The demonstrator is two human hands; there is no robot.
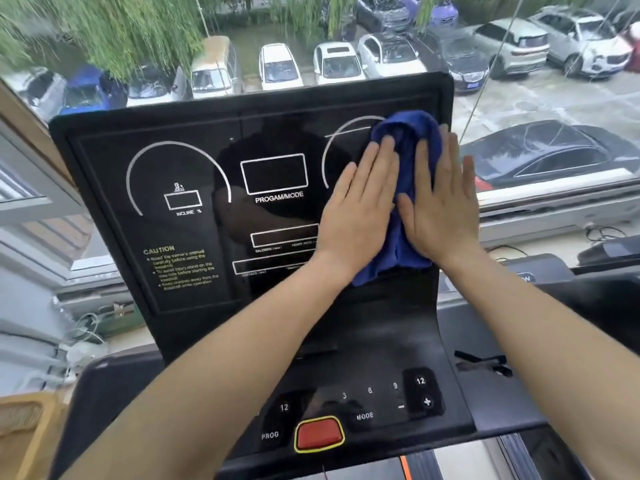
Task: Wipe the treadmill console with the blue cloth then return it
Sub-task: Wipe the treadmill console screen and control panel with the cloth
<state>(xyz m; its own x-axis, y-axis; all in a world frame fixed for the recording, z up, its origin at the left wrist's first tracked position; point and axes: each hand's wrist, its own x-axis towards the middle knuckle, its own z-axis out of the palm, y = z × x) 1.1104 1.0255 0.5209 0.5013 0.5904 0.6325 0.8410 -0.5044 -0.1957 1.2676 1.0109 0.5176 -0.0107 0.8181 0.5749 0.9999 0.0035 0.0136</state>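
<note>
The black treadmill console (194, 174) stands upright in front of me, with white dial arcs and display boxes on its glossy panel. A blue cloth (403, 140) lies bunched against the right side of the panel, over the right dial. My left hand (360, 209) presses flat on the cloth's left part, fingers together and pointing up. My right hand (438, 206) presses flat on its right part, close to the console's right edge. Both palms pin the cloth to the panel; neither hand curls around it. The cloth's lower end hangs out below my wrists.
Below the panel sits the button deck with a red stop button (318, 433), number keys and a MODE key (364, 416). A window behind the console shows parked cars. A sill with cables (86, 327) runs along the left; another machine's edge (609, 251) is at right.
</note>
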